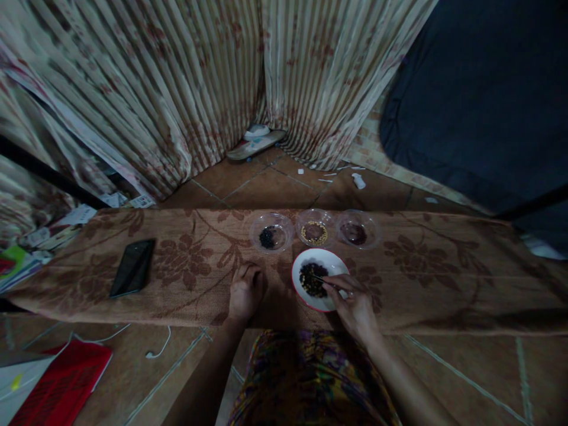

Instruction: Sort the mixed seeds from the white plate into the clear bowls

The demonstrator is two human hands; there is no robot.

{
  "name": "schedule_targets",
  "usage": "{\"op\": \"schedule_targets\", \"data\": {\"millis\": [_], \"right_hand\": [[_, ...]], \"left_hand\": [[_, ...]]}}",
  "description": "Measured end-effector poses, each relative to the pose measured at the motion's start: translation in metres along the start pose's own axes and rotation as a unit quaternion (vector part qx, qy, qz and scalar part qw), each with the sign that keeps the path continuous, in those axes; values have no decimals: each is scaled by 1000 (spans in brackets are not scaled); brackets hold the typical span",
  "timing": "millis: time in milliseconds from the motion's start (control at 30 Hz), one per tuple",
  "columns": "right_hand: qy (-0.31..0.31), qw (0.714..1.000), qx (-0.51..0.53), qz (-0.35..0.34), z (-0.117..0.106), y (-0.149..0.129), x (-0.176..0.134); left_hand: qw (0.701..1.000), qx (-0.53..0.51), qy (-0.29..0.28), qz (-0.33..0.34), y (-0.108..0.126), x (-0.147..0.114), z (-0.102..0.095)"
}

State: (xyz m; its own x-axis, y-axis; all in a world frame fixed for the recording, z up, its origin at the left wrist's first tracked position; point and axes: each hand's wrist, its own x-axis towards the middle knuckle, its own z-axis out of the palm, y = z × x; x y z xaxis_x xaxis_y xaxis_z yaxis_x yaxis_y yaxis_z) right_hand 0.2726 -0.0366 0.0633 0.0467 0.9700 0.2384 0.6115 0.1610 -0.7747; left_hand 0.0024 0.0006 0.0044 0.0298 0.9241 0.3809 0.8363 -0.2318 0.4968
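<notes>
My right hand point(352, 299) pinches thin tweezers point(320, 278), whose tips reach into a white bowl point(333, 261) with a red rim. Dark beans mixed with some yellow kernels point(313, 279) lie in that bowl. Loosely curled into a fist, my left hand point(245, 288) rests on the cloth left of the bowl, with nothing visible in it. Behind the bowl stand three clear plastic bowls: the left bowl point(284, 228) has black beans, the middle bowl point(315, 214) has yellow kernels, and the right bowl point(370, 228) has dark reddish beans.
A brown flower-patterned cloth point(190, 296) covers the long narrow bench. A black phone point(132, 268) lies at its left. Beyond are striped curtains point(213, 71), a slipper point(257, 145) and white scraps on the tiles. A red bag point(77, 378) and a white cable point(166, 343) lie at front left.
</notes>
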Motion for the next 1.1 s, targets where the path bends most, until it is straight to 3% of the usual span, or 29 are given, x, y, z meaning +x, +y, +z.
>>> {"op": "schedule_targets", "data": {"millis": [1100], "right_hand": [[7,1000,4,22,2,5,2]], "left_hand": [[1000,1,-4,-2,-1,-1,1]]}}
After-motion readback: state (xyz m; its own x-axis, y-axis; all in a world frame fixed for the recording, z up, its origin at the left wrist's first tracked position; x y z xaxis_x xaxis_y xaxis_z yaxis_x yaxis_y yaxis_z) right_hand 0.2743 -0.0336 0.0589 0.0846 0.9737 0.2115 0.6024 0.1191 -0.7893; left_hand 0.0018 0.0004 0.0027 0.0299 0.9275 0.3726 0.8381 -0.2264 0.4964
